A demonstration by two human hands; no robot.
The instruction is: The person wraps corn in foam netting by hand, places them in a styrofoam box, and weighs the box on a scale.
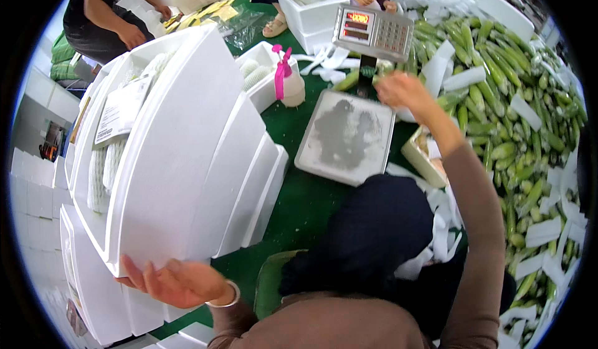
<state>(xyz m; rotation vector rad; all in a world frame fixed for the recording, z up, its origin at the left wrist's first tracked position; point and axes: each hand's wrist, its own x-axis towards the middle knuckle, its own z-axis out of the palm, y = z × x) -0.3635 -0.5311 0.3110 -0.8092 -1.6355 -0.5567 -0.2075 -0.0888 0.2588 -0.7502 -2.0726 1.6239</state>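
Note:
My left hand (pixel 177 279), with a bangle at the wrist, is at the near lower corner of a white foam box (pixel 159 162). Its fingers are apart and touch the corner. Inside the box lie items in white foam-net sleeves (pixel 100 176) and a printed packet (pixel 124 106). My right hand (pixel 404 94) is blurred, its fingers curled beside the post of an electronic scale. Whether it holds anything cannot be made out. The scale's metal platform (pixel 348 136) bears nothing but a grey, wet-looking patch. Above the platform, its display head (pixel 373 29) is lit red.
Long green vegetables (pixel 504 92), mixed with white foam strips, are heaped at right. A white spray bottle (pixel 293 85) stands by a small foam box (pixel 261 97). More foam boxes (pixel 308 15) stand ahead. Two people (pixel 103 17) work at the far side. Green flooring (pixel 299 218) lies between.

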